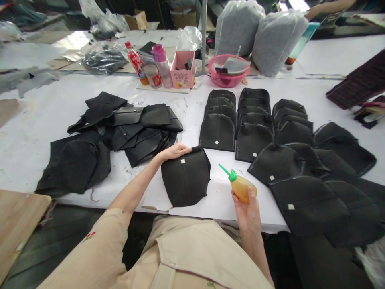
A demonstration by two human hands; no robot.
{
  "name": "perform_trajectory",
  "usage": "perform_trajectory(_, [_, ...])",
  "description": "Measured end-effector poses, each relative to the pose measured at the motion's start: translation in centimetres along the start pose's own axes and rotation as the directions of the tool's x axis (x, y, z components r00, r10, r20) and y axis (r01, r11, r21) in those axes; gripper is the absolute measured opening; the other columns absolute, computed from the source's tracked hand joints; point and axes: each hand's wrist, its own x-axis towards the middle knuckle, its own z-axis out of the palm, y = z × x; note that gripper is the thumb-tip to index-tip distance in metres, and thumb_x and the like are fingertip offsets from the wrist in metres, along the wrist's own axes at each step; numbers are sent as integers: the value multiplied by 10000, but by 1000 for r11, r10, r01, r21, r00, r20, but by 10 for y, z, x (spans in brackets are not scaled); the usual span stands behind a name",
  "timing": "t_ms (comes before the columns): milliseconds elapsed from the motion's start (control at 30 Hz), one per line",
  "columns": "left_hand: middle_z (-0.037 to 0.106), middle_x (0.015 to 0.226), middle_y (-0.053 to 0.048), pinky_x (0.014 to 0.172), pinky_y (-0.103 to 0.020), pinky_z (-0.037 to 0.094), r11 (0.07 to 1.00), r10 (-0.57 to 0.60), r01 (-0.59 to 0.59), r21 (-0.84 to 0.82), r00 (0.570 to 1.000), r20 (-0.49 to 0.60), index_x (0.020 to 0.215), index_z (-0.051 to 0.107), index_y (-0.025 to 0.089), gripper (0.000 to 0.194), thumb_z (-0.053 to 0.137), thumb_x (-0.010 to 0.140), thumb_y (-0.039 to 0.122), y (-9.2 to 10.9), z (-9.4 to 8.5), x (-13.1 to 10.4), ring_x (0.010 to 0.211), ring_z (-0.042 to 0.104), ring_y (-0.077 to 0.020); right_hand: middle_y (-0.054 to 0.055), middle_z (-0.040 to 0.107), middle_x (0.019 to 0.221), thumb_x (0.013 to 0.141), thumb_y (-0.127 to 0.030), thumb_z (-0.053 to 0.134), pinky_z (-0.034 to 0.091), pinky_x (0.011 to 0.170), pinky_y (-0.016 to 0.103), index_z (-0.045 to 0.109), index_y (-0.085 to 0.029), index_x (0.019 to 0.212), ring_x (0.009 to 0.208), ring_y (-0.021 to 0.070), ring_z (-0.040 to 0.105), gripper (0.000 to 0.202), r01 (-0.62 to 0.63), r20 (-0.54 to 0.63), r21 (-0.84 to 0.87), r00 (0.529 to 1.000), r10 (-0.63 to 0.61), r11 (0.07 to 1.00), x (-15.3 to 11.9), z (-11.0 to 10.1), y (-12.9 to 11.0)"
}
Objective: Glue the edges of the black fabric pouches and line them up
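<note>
A black leather-like piece (pixel 186 180) with a small white label lies at the front of the white table. My left hand (pixel 177 150) is closed on its upper edge, beside a rolled or folded part. To the right, my right hand (pixel 247 202) is wrapped round a soft yellowish bottle (pixel 243 188) with a green nozzle. The nozzle points up and left, and its tip is apart from the black piece. Rows of overlapping black pieces (pixel 218 130) with white labels are beyond and to the right. On the left is a loose pile of black pieces (pixel 135 128).
Behind on the white table (pixel 192 102) stand a red-labelled bottle (pixel 136 63), a pink-lidded bottle (pixel 162 66), a pink box (pixel 183 72) and a pink basket (pixel 228 80). Two full plastic bags (pixel 239 28) are farther back. Another person's arm (pixel 332 7) shows at the upper right.
</note>
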Motion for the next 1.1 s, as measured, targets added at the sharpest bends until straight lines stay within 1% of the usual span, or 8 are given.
perform_trajectory(100, [627,733,-25,620,-270,385,914,11,49,402,989,-146,821,624,177,345,672,963,487,10,2,-3,675,573,-182,50,780,1037,669,-495,944,637,684,264,745,-202,1036,901,189,713,509,3,9,-22,1000,-3,1000,0,1,2])
perform_trajectory(233, [694,1037,-123,778,-323,479,697,235,105,709,901,-364,989,660,163,118,730,945,246,20,31,-13,993,653,-271,49,777,1052,695,-490,930,639,692,269,742,-207,1031,912,190,716,478,10,-1,-20,1000,-10,1000,2,-2,4])
perform_trajectory(433, [692,1004,-117,769,-322,510,700,288,54,712,891,-351,942,687,156,116,611,1023,189,3,62,-15,975,664,-245,63,778,1041,707,-458,924,642,677,276,745,-203,1015,891,196,723,438,1,-35,-3,999,-1,1000,5,-6,6])
perform_trajectory(767, [666,867,-99,767,-345,516,718,328,40,695,861,-389,836,608,174,177,542,988,114,13,52,-11,845,647,-241,52,780,1015,695,-466,926,646,673,274,746,-215,1000,860,189,728,434,-3,-48,26,999,4,1000,2,-9,7])
perform_trajectory(833, [667,856,-88,784,-356,532,724,424,-16,689,799,-427,858,582,191,170,506,990,114,22,39,-25,843,655,-237,51,778,1026,700,-462,925,648,675,278,743,-218,1008,874,191,728,433,13,-59,36,998,-10,999,3,-13,6])
perform_trajectory(1000, [712,1001,-56,774,-284,567,711,683,-329,621,530,-502,984,526,222,152,525,964,71,64,1,-86,912,705,-173,43,770,1027,704,-447,924,641,670,278,730,-218,999,877,189,720,421,66,-114,80,992,-56,995,12,-24,0])
perform_trajectory(1067, [715,1014,-35,725,-251,564,733,678,-411,541,506,-534,1042,526,230,181,553,954,74,87,-9,-111,869,711,-148,38,764,1021,706,-451,925,629,646,271,723,-219,993,862,186,715,421,80,-111,98,991,-69,992,17,-29,-3])
perform_trajectory(1100, [715,1002,-25,696,-238,559,765,644,-436,475,529,-552,1057,530,231,181,558,954,84,98,-13,-120,828,709,-137,36,762,1017,710,-458,923,620,628,268,719,-220,993,847,184,712,422,87,-106,103,991,-76,991,19,-31,-4])
